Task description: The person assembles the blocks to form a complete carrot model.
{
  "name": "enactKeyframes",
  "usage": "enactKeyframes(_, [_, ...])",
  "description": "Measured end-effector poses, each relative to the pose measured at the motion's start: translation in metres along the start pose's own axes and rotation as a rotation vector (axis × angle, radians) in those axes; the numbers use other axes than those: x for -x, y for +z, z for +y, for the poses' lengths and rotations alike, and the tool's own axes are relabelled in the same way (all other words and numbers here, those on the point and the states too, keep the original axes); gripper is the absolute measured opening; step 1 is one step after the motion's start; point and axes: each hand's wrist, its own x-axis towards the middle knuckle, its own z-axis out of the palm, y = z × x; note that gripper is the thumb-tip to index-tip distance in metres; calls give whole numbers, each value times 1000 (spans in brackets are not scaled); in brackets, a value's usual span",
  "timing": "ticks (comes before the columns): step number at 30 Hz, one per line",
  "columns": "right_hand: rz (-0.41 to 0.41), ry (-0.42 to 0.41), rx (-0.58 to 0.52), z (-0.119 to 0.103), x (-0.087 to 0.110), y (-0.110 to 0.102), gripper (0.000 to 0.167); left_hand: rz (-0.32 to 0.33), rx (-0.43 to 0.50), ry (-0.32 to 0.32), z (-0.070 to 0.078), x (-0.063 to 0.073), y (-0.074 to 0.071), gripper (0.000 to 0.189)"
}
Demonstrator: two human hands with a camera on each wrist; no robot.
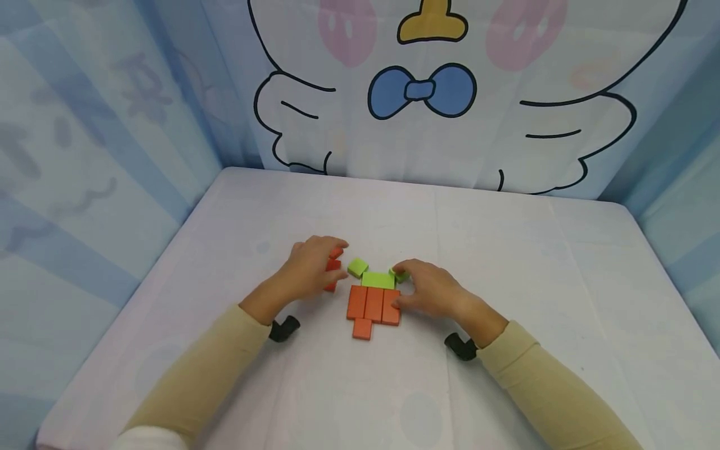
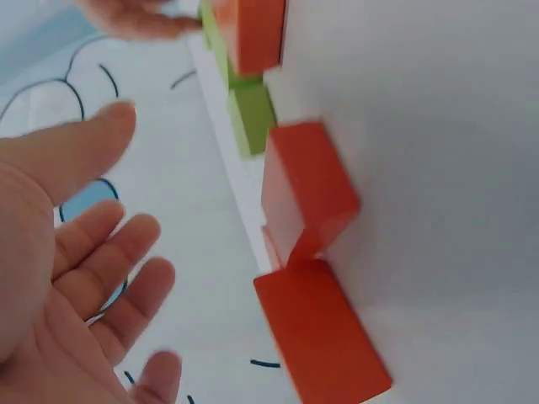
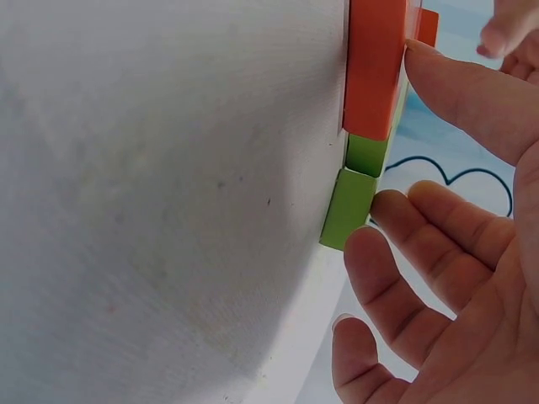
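Three upright-sided orange blocks (image 1: 374, 304) lie side by side on the table, with a small orange block (image 1: 362, 329) below them and a green block (image 1: 377, 280) along their far side. A small green block (image 1: 357, 268) sits at that block's left corner, another green block (image 3: 349, 209) at its right. My right hand (image 1: 432, 289) is at the right side; its thumb touches the edge of an orange block and its fingertips are at the right green block. My left hand (image 1: 312, 267), fingers loosely spread, hovers beside several loose orange blocks (image 2: 324, 337) and holds nothing.
A white cloth covers the table (image 1: 360, 400). Behind it hangs a printed curtain (image 1: 422, 150) with a blue bow tie. Blue curtains (image 1: 95, 156) stand at the sides. A black wrist mount (image 1: 284, 328) shows by the left wrist, another black mount (image 1: 460, 347) by the right.
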Motion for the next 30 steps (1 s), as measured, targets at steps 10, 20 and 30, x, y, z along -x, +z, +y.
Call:
enactKeyframes(10, [-6, 10, 0, -3, 1, 1, 61, -22, -78, -235, -17, -41, -2, 52])
enactKeyframes(20, [-4, 7, 4, -3, 1, 0, 62, -65, -63, -327, -29, -51, 5, 44])
enactKeyframes(30, [0, 4, 0, -1, 1, 1, 62, -25, -12, -237, -16, -49, 1, 46])
